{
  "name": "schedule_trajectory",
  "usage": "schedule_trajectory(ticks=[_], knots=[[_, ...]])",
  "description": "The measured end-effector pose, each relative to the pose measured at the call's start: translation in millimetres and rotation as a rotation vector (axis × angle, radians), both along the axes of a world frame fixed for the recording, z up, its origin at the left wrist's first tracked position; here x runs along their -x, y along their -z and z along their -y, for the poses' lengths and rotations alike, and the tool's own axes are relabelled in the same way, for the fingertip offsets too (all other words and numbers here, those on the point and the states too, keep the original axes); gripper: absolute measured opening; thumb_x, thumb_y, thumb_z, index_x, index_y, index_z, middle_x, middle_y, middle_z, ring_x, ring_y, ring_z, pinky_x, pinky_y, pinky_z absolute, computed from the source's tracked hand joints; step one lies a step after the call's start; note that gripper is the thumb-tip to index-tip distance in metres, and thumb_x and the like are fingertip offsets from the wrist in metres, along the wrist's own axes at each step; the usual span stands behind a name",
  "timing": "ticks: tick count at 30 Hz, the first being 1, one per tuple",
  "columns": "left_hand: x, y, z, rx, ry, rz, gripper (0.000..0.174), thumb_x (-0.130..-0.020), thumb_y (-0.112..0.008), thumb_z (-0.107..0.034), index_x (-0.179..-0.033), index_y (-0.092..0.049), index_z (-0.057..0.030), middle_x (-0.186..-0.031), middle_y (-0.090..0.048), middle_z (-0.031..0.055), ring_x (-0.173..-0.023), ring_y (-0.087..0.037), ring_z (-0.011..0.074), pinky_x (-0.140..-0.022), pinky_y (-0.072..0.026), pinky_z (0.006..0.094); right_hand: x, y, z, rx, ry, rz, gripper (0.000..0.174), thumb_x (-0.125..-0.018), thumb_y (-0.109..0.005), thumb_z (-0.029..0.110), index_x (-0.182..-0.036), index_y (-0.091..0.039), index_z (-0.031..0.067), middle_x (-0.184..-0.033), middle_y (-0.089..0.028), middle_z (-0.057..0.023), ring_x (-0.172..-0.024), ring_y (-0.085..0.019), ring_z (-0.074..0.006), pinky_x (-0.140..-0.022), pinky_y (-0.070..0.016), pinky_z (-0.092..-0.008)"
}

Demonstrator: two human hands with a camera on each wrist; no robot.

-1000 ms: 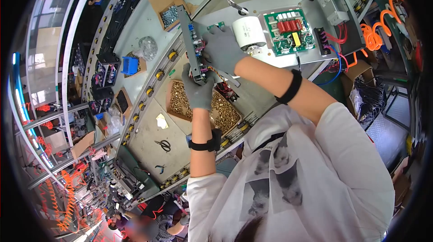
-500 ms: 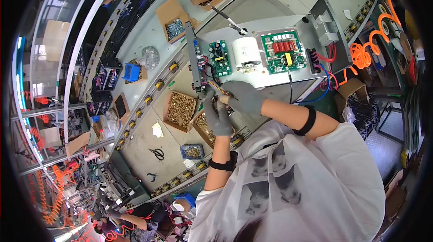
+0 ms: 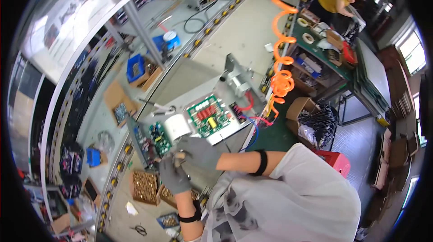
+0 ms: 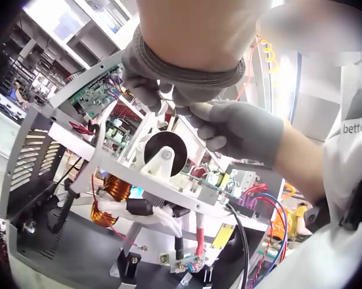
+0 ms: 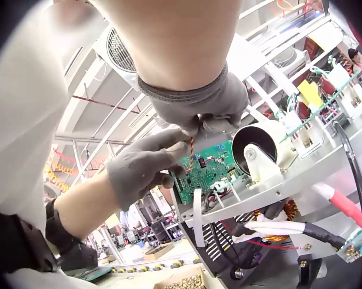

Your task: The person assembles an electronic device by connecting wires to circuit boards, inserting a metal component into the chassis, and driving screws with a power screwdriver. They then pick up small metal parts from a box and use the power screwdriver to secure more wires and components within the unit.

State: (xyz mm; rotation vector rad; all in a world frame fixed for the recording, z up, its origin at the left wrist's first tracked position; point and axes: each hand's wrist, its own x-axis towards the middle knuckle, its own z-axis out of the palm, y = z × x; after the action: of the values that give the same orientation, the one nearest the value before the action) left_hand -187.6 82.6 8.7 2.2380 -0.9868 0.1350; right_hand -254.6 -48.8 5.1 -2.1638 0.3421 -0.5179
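Observation:
Both gloved hands meet at the near side of an open metal chassis (image 3: 189,102), by its upright end panel (image 3: 139,140). A twisted orange-and-dark wire (image 5: 192,149) runs up to the fingertips. My right hand (image 3: 198,152) pinches it from above, while my left hand (image 3: 175,176) pinches close beside, fingertips almost touching the right ones. The wire's ends are hidden by the gloves. Behind the hands lie a small green circuit board (image 3: 158,138), a white cylindrical capacitor (image 3: 177,127) and a larger board (image 3: 209,115) with red parts. Copper coils (image 4: 112,195) sit beneath the chassis plate.
Boxes of brass fasteners (image 3: 145,187) stand left of my left forearm, with scissors (image 3: 139,230) and a small blue bin (image 3: 168,221) nearer. A coiled orange hose (image 3: 283,79) hangs at the right. Beyond a green bench (image 3: 324,68), another person (image 3: 333,2) bends over.
Both hands have left the end panel and come together at the wire, toward the chassis's near side. The head view has swung right, bringing the hose and far bench into sight.

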Motion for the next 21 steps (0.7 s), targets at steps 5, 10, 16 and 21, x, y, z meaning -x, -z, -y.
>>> schedule_trajectory(ticks=[5,10,16,21], knots=[[3,4,14,0.195,-0.109,0.006,0.020,-0.089,-0.052,-0.012,-0.097,-0.062,0.0039,-0.089,-0.061,0.0181,-0.079,-0.059,0.0342,-0.071,-0.0472,0.0385,-14,-5,-15,-0.557,0.173,0.091,0.039,-0.086,-0.059,0.025,-0.121,-0.053,0.0094,-0.083,-0.064,-0.0097,-0.074,-0.063,-0.0215,-0.068,-0.0497,-0.0324],[2,16,2,0.203,-0.206,-0.050,0.027,-0.087,-0.057,-0.021,-0.097,-0.062,0.0034,-0.092,-0.063,0.0190,-0.083,-0.060,0.0334,-0.077,-0.0465,0.0387,-18,-14,-8,-1.105,-0.117,0.041,0.034,-0.086,-0.062,0.021,-0.115,-0.057,0.0050,-0.088,-0.064,-0.0076,-0.081,-0.059,-0.0114,-0.073,-0.0486,-0.0283],[12,-12,-5,0.441,-0.173,-0.160,0.023,-0.090,-0.050,-0.014,-0.104,-0.058,0.0026,-0.099,-0.059,0.0133,-0.092,-0.055,0.0222,-0.084,-0.0428,0.0339,-21,-8,1,-0.126,-0.079,0.171,0.019,-0.072,-0.069,0.019,-0.088,-0.067,0.0097,-0.075,-0.063,-0.0092,-0.069,-0.059,-0.0282,-0.065,-0.0481,-0.0352],[12,-17,-10,0.406,-0.266,-0.492,0.022,-0.085,-0.061,-0.013,-0.102,-0.061,0.0001,-0.083,-0.062,0.0042,-0.069,-0.056,0.0092,-0.065,-0.0460,0.0236,-22,-4,-6,0.206,-0.037,0.325,0.021,-0.064,-0.074,0.016,-0.084,-0.066,0.0127,-0.075,-0.061,-0.0047,-0.067,-0.056,-0.0233,-0.061,-0.0474,-0.0347]])
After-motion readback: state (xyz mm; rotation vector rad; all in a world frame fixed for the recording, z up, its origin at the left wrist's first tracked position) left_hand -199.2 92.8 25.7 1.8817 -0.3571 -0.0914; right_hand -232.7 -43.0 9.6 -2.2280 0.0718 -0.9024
